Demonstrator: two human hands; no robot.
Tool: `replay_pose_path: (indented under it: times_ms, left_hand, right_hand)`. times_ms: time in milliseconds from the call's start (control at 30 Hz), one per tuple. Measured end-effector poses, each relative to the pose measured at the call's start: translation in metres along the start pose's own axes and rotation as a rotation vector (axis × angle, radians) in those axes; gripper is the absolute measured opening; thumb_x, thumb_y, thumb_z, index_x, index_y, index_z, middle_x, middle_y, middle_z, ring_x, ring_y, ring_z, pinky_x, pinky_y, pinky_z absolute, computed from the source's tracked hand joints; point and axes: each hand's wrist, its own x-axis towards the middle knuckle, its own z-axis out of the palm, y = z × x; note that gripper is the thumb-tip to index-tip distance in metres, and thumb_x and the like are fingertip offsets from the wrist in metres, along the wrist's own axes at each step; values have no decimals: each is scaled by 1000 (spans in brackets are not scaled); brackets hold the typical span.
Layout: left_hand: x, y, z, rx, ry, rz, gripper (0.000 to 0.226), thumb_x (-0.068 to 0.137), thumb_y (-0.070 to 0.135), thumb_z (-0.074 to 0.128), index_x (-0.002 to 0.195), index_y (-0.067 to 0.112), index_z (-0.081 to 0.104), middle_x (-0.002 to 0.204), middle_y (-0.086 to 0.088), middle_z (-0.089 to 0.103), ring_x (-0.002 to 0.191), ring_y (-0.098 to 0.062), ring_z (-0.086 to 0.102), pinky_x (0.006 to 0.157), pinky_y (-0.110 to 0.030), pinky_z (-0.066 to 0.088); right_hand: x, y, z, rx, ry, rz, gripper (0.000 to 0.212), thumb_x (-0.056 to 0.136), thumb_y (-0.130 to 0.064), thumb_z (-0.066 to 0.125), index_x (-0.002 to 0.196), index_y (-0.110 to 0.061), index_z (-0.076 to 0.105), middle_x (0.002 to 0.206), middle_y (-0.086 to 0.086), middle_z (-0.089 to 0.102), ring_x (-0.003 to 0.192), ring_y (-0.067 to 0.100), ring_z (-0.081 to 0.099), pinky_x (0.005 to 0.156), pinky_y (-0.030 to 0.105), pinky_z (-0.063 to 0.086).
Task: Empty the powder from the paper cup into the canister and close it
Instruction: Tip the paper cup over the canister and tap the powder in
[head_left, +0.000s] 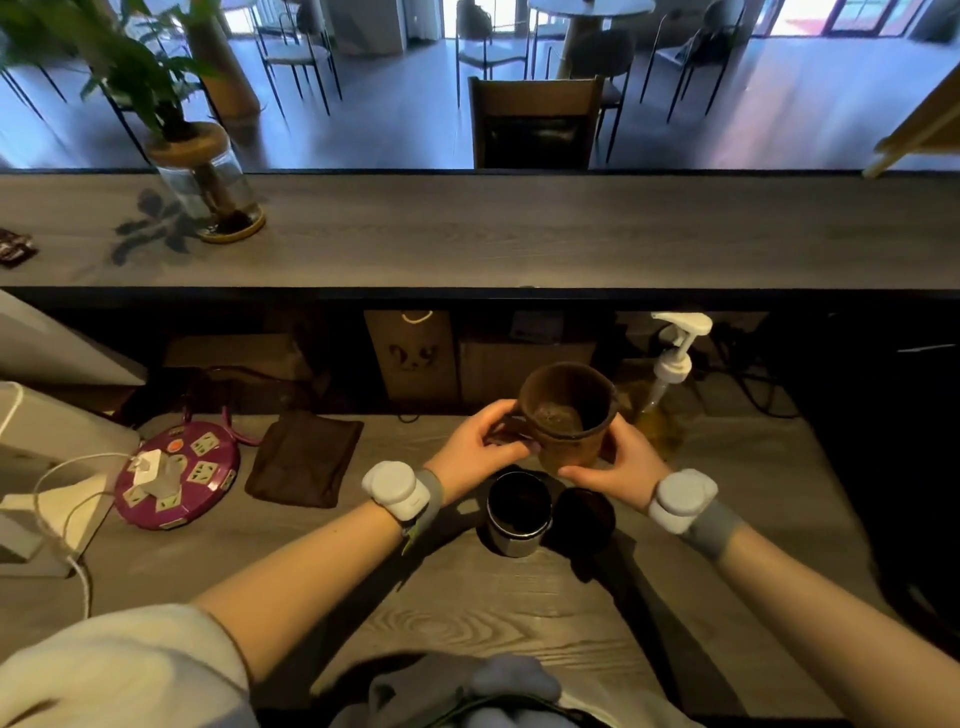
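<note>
A brown paper cup (569, 415) is held above the wooden counter, tilted with its open mouth toward me; a little powder shows at its bottom. My left hand (480, 444) grips its left side and my right hand (615, 460) holds its right side and base. Just below the cup stands an open metal canister (517, 514) with dark contents. Its dark round lid (584, 517) lies on the counter right beside it, touching or nearly touching.
A folded brown cloth (304, 457) lies left of the hands. Farther left sits a round purple power strip (176, 473) with a white charger and cable. A pump bottle (670, 379) stands behind the cup at the right. A raised bar shelf (519, 234) carries a plant jar (213, 182).
</note>
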Motion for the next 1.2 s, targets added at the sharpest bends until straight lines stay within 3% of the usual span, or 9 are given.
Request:
replay_pose_path:
  times_ms: [167, 267, 333, 500, 633, 733, 900, 1000, 1200]
  left_hand:
    - [-9, -12, 2, -17, 23, -54, 35, 85, 10, 63, 114, 28, 53, 109, 9, 63, 107, -2, 60, 89, -15, 50]
    - [-18, -30, 0, -6, 194, -105, 40, 84, 16, 65, 121, 22, 51, 122, 2, 56, 118, -12, 53, 105, -30, 44]
    - [-27, -49, -2, 17, 253, -184, 48, 83, 22, 68, 125, 26, 46, 130, 1, 50, 125, -13, 46, 109, -33, 38]
    - [-49, -94, 5, -17, 132, -378, 98, 74, 25, 77, 149, 29, 14, 153, -4, 26, 142, -21, 27, 107, -29, 33]
    - [-52, -114, 20, -70, 90, -415, 109, 70, 19, 80, 150, 23, 6, 156, -8, 23, 143, -20, 25, 111, -33, 32]
    - [-49, -121, 27, -72, 64, -399, 108, 70, 13, 80, 150, 19, 7, 155, -6, 26, 142, -20, 28, 110, -31, 32]
    - [-42, -128, 30, -63, 83, -357, 95, 70, 11, 79, 146, 22, 24, 149, -3, 37, 139, -20, 32, 109, -33, 36]
    - [-41, -130, 30, -49, 109, -327, 79, 71, 10, 78, 134, 30, 34, 132, 5, 45, 134, -16, 37, 100, -29, 39]
    - [-42, -133, 30, -57, 129, -298, 74, 73, 12, 77, 132, 32, 38, 129, 9, 47, 130, -10, 38, 97, -25, 41]
  right_hand:
    - [-1, 8, 4, -3, -3, -2, 73, 68, -13, 81, 124, -29, 39, 114, -27, 48, 106, -13, 47, 83, -3, 40]
    - [-1, 14, 1, -15, 5, 10, 74, 69, -13, 81, 126, -29, 37, 114, -27, 47, 105, -12, 47, 82, -3, 40]
    - [-3, 19, -3, -51, -1, 10, 74, 69, -15, 81, 127, -29, 37, 115, -22, 50, 107, -5, 50, 84, -1, 41]
    - [-10, 40, -7, -192, -41, 50, 79, 67, -19, 82, 133, -15, 40, 127, 1, 52, 116, 13, 49, 93, 21, 42]
    - [-18, 55, -5, -255, -69, 124, 91, 55, -46, 77, 134, -16, 40, 130, 5, 53, 120, 19, 52, 101, 40, 47]
    - [-19, 61, -3, -288, -83, 136, 93, 54, -50, 74, 133, -15, 40, 130, 6, 53, 120, 20, 52, 101, 44, 47]
    - [-17, 65, -1, -376, -120, 115, 85, 65, -30, 81, 136, -13, 37, 134, 10, 48, 121, 23, 49, 98, 31, 42]
    - [-15, 68, -3, -412, -155, 109, 85, 67, -31, 80, 137, -16, 35, 136, 8, 45, 121, 21, 48, 95, 27, 40]
    - [-9, 64, -10, -471, -195, 54, 82, 67, -31, 80, 136, -17, 38, 132, 4, 52, 119, 16, 51, 92, 21, 38]
